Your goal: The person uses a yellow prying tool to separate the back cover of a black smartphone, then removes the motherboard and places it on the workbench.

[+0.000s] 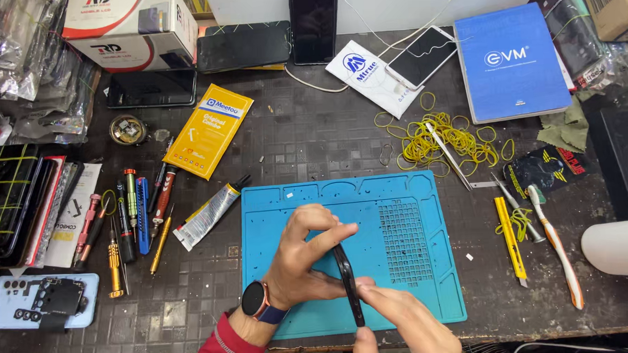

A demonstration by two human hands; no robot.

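Right hand (pixel 402 319) sits closest to me at the 6 o'clock edge, fingers pinched narrow on the lower end of a slim black phone (pixel 348 283) held edge-on. Left hand (pixel 310 257), smartwatch (pixel 254 300) on the wrist, wraps the upper half from the 9 o'clock side: thumb under, index finger pressed along the top edge. Both hands are closed on it; phone hovers above the blue repair mat (pixel 429 277), near its 6 o'clock rim, and I can't tell whether it touches the mat. My read on handling: thin, rigid, light, with a glass face, so likely brittle under twist and slick on the flat sides. I'd grip the frame edges, not the faces, and keep both ends supported so it doesn't flex. From the mat, a glue tube (pixel 211 213) lies at 9 o'clock, with a row of screwdrivers (pixel 131 221) further out. Yellow rubber bands (pixel 441 143) and tweezers (pixel 447 154) are piled at 1 o'clock. Toothbrush (pixel 556 244) and yellow cutter (pixel 509 238) are at 3 o'clock. Blue box (pixel 508 58) sits far at 1 o'clock, more phones along 12.
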